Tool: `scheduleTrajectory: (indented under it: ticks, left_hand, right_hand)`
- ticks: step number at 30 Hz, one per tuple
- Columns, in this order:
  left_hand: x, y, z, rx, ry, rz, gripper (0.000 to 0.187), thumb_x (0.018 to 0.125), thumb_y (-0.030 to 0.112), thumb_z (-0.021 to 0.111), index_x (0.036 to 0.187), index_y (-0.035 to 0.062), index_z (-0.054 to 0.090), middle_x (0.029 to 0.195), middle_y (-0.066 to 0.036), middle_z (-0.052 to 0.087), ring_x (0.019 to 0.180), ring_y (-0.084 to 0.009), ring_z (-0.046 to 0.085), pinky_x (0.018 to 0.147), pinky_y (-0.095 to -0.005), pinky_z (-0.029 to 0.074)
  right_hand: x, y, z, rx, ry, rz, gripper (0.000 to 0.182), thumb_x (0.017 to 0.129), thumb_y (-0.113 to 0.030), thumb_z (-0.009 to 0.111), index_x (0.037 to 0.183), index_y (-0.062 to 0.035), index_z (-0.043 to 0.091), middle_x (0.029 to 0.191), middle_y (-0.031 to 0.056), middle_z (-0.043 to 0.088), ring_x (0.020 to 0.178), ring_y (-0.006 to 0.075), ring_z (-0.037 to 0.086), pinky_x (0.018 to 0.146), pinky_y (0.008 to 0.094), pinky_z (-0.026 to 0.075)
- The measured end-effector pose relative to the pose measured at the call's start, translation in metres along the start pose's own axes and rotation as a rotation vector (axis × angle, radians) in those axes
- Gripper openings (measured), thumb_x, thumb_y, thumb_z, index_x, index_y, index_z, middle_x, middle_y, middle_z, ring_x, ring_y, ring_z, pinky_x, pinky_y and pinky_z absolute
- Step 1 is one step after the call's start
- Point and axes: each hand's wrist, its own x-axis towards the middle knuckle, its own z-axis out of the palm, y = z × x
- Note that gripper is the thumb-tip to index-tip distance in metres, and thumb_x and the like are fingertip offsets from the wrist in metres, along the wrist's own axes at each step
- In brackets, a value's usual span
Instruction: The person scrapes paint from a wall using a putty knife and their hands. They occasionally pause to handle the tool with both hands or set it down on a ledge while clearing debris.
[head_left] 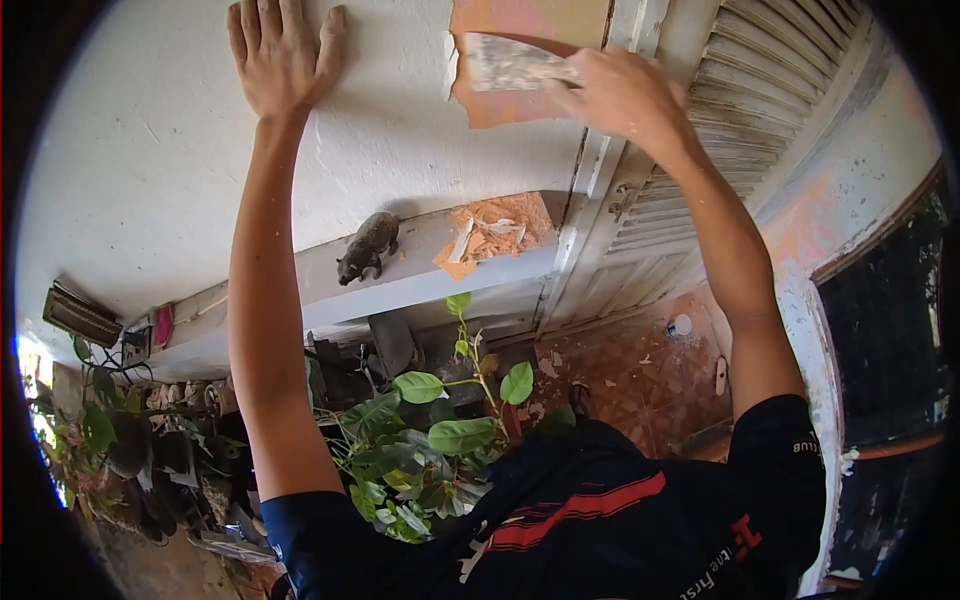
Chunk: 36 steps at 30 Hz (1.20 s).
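White wall, scraper seemingly in right hand grip

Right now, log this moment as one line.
left hand flat on wall | right hand holds scraper at peeled patch | paint flakes on ledge

Both your arms raised, hands up high.
Your left hand is flat, palm pressed forward, fingers spread and pointing up, arm nearly straight. Your right hand is curled in a grip, wrist bent left, elbow slightly bent, dark sleeves at shoulders.
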Motion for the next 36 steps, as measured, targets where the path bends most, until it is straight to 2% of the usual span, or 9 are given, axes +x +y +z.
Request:
scheduleTrajectory:
  ticks: [6, 11, 14, 19, 23, 27, 31, 33, 36]
  left_hand:
    - [-0.001, 0.000, -0.004, 0.034, -0.026, 0.015, 0.074, 0.100, 0.049, 0.027, 0.158, 0.0048, 0.017, 0.166, -0.015, 0.014, 0.154, -0.0313, 0.010, 0.125, -0.0479, 0.005]
    - [-0.002, 0.000, -0.002, 0.002, 0.010, -0.001, 0.075, 0.099, 0.050, 0.036, 0.157, 0.0048, 0.021, 0.165, -0.016, 0.019, 0.153, -0.0326, 0.014, 0.124, -0.0485, 0.011]
    - [0.001, 0.005, 0.000, -0.236, 0.224, 0.083, 0.068, 0.100, 0.056, 0.033, 0.156, 0.0175, 0.031, 0.162, -0.008, 0.029, 0.151, -0.0279, 0.023, 0.123, -0.0471, 0.014]
    - [0.000, 0.001, 0.001, -0.226, 0.210, 0.075, 0.068, 0.099, 0.054, 0.035, 0.157, 0.0189, 0.030, 0.162, -0.007, 0.029, 0.151, -0.0270, 0.023, 0.124, -0.0457, 0.013]
    - [0.000, 0.002, 0.000, -0.229, 0.214, 0.072, 0.068, 0.099, 0.055, 0.034, 0.157, 0.0193, 0.029, 0.162, -0.006, 0.028, 0.151, -0.0265, 0.022, 0.124, -0.0452, 0.013]
    - [0.000, 0.003, 0.000, -0.248, 0.218, 0.078, 0.070, 0.098, 0.058, 0.033, 0.156, 0.0199, 0.030, 0.162, -0.007, 0.028, 0.151, -0.0269, 0.023, 0.124, -0.0451, 0.013]
    - [0.000, 0.007, -0.003, -0.287, 0.222, 0.039, 0.069, 0.097, 0.054, 0.044, 0.155, 0.0195, 0.033, 0.161, -0.008, 0.032, 0.150, -0.0280, 0.026, 0.123, -0.0466, 0.015]
    - [-0.006, 0.023, -0.017, -0.255, 0.280, 0.028, 0.057, 0.097, 0.044, 0.052, 0.147, 0.0163, 0.048, 0.152, -0.010, 0.046, 0.143, -0.0296, 0.039, 0.118, -0.0454, 0.027]
    - [-0.045, 0.083, -0.085, -0.726, 0.077, -0.445, 0.035, 0.100, 0.030, 0.056, 0.117, 0.0023, 0.068, 0.121, -0.014, 0.068, 0.115, -0.0242, 0.063, 0.099, -0.0337, 0.048]
  right_hand:
    - [-0.008, 0.008, 0.010, 0.029, 0.133, -0.052, 0.047, 0.094, -0.047, 0.055, 0.094, -0.0019, 0.069, 0.072, 0.0166, 0.068, 0.074, 0.0366, 0.070, 0.070, 0.0495, 0.056]
    - [0.009, 0.004, 0.008, 0.079, -0.062, -0.058, 0.046, 0.094, -0.047, 0.056, 0.095, -0.0033, 0.071, 0.070, 0.0176, 0.069, 0.071, 0.0350, 0.070, 0.068, 0.0494, 0.056]
    - [0.013, -0.033, 0.027, 0.059, 0.031, -0.120, 0.043, 0.094, -0.045, 0.056, 0.094, -0.0050, 0.073, 0.068, 0.0163, 0.069, 0.064, 0.0299, 0.070, 0.061, 0.0476, 0.056]
    - [-0.004, -0.022, 0.024, 0.082, 0.076, -0.121, 0.043, 0.094, -0.044, 0.057, 0.089, -0.0046, 0.072, 0.067, 0.0161, 0.068, 0.063, 0.0283, 0.070, 0.062, 0.0477, 0.056]
    - [-0.044, 0.034, 0.024, 0.147, -0.192, 0.068, 0.045, 0.095, -0.045, 0.059, 0.084, -0.0029, 0.071, 0.071, 0.0137, 0.067, 0.056, 0.0252, 0.061, 0.054, 0.0415, 0.048]
    - [-0.124, 0.092, 0.074, 0.635, -0.138, 0.074, 0.036, 0.097, -0.036, 0.061, 0.080, -0.0042, 0.063, 0.061, 0.0053, 0.057, 0.045, 0.0140, 0.046, 0.047, 0.0341, 0.041]
    - [-0.219, 0.108, 0.131, 1.213, -0.450, 0.466, 0.026, 0.102, -0.027, 0.054, 0.103, -0.0006, 0.058, 0.060, -0.0021, 0.050, 0.041, 0.0074, 0.044, 0.034, 0.0245, 0.037]
    - [-0.266, 0.107, 0.173, 1.551, -0.432, 0.559, 0.023, 0.103, -0.024, 0.053, 0.099, -0.0009, 0.055, 0.065, 0.0004, 0.052, 0.041, 0.0081, 0.045, 0.036, 0.0247, 0.040]
    - [-0.322, 0.086, 0.231, 1.723, -0.362, 0.735, 0.023, 0.104, -0.025, 0.050, 0.103, -0.0026, 0.053, 0.071, 0.0031, 0.054, 0.044, 0.0088, 0.048, 0.039, 0.0239, 0.041]
